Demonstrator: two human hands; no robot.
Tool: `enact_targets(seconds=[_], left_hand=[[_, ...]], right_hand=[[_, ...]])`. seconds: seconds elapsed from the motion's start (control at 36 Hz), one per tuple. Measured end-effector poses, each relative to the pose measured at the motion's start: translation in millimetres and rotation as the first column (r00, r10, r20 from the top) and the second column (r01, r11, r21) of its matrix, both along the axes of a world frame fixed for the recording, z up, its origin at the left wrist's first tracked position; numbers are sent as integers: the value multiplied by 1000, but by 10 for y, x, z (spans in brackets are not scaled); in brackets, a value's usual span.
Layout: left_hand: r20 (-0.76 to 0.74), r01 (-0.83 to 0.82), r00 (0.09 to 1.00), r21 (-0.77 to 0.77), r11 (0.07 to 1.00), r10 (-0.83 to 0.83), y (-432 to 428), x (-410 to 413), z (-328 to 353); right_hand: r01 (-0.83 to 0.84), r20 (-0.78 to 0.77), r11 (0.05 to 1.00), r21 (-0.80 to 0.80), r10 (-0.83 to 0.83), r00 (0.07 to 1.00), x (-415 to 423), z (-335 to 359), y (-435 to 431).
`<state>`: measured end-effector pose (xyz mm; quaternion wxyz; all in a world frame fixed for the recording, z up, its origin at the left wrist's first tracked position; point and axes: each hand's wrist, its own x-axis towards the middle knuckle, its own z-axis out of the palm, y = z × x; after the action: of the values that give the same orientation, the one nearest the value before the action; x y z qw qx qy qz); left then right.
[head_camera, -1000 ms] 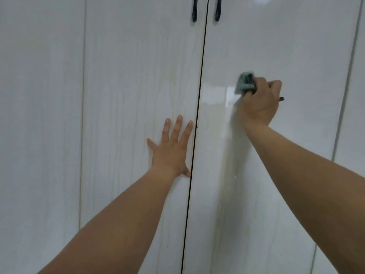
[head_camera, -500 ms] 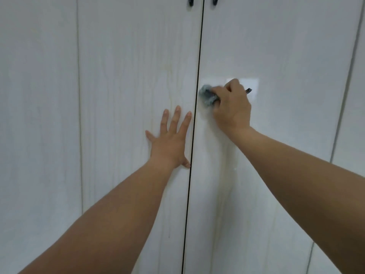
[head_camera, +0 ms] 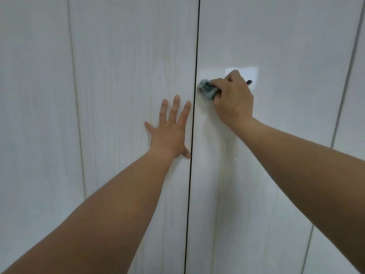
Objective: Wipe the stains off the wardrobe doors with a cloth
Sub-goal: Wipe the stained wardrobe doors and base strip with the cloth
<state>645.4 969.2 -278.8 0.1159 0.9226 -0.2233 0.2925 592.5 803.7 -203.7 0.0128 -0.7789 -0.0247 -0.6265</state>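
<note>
**Cloth at the seam, faint streaks to chase**

Pale, glossy wardrobe doors (head_camera: pixel 276 36) fill the whole frame, split down the centre by a dark seam (head_camera: pixel 196 46).

Nearest the camera, two bare forearms rise from the lower corners. The left hand (head_camera: pixel 169 135) lies flat on the left-hand door (head_camera: pixel 128 56) just left of centre. Its fingers (head_camera: pixel 174 107) are straight and spread, and the thumb sits low beside the seam.

A little higher and right of centre, the right hand (head_camera: pixel 235 101) has its fingers curled round a bunched grey-blue cloth (head_camera: pixel 206 89). The cloth is pressed to the right-hand door (head_camera: pixel 296 105) just beside the seam. A small dark tip (head_camera: pixel 249 82) pokes out past the knuckles; what it is I cannot tell. Beyond the hand, a bright rectangular reflection (head_camera: pixel 253 73) sits on the gloss.

The step in hand looks to be wiping the inner edge of the right-hand door. Faint yellowish streaks (head_camera: pixel 224 175) run downward below the cloth, and similar ones show on the left-hand door above the spread fingers, so much of the job probably remains.

To do it well:
- Stroke along the streaks, top to bottom, with overlapping passes.
- Press a flatter face of the cloth to the panel, not a tight wad.
- Brace the flat hand so the doors don't rattle.
- Check the gloss at an angle, since the marks are easy to miss.
</note>
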Motion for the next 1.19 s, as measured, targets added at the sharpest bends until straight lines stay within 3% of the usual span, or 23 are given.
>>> enact_targets(seconds=[0.08, 0.14, 0.19, 0.28, 0.36, 0.5, 0.58, 0.67, 0.72, 0.78, 0.81, 0.86, 0.94, 1.06, 1.19], left_hand=[[5, 12, 1000, -5, 1000, -12, 6, 6, -2], [11, 18, 1000, -12, 1000, -18, -4, 24, -9], [17, 18, 1000, -26, 1000, -18, -14, 49, -13], [40, 13, 999, -34, 999, -12, -18, 73, -23], [16, 23, 1000, -19, 1000, -22, -7, 70, -9], [2, 21, 1000, -10, 1000, -21, 11, 15, 1], [7, 22, 1000, -13, 1000, -22, 11, 16, -5], [11, 26, 1000, -10, 1000, -26, 9, 33, -7], [10, 28, 1000, -7, 1000, -28, 1, 33, -4], [19, 13, 1000, -1, 1000, -13, -9, 31, -10], [24, 7, 1000, 0, 1000, -7, -13, 31, -10], [22, 7, 1000, 1, 1000, -7, -18, 28, -7], [8, 18, 1000, -6, 1000, -18, -8, 27, 1], [5, 16, 1000, 1, 1000, -16, -1, 11, -3], [9, 18, 1000, 0, 1000, -18, 11, -1, -3]], right_hand=[[-28, -33, 995, -97, 25, 999, 41, -387, 16], [-47, -122, 958, -282, 13, 992, 37, -733, -29], [-97, -237, 851, -516, -33, 971, 40, -966, -119], [-183, -351, 733, -655, -80, 933, 30, -900, -185], [-164, -383, 764, -624, -116, 917, 28, -575, -71], [-45, -228, 952, -302, -27, 973, -12, -169, 73], [-13, -127, 967, -255, -20, 992, -4, -377, 40], [-6, -130, 953, -303, -35, 991, -12, -890, -49], [-38, -153, 857, -515, -48, 987, -10, -1235, -191], [-107, -202, 688, -718, -59, 978, -20, -1428, -349], [-135, -222, 622, -771, -65, 973, -30, -1429, -397], [-141, -223, 578, -803, -73, 972, -36, -1299, -426], [-48, -123, 703, -710, -57, 991, -36, -934, -341], [22, -57, 924, -383, -48, 997, -65, -612, -279], [1, -64, 967, -256, -18, 998, -111, -968, -344]])
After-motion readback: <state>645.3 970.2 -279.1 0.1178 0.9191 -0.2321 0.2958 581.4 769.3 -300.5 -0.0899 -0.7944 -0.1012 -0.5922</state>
